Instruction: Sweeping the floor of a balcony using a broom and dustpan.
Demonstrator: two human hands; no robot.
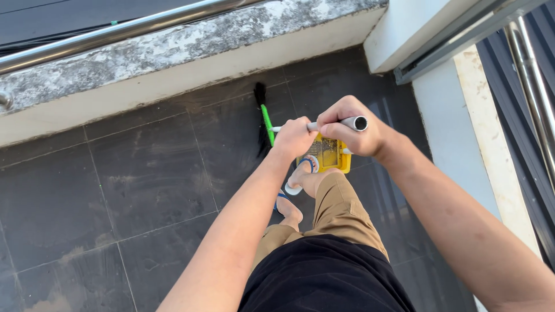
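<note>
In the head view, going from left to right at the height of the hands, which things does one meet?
Green broom head → left hand → open end of the grey handle, gripped by the right hand → white wall. The yellow dustpan lies under the hands, so I leave it out.

floor (pixel 150 190): dark tiles | on it: broom head (pixel 263 115), yellow dustpan (pixel 330 155)

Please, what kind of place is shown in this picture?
Probably an outdoor balcony or terrace: dark floor tiles, a weathered low parapet wall topped by a metal railing, and sunlight on the person's hands gripping a broom handle.
</note>
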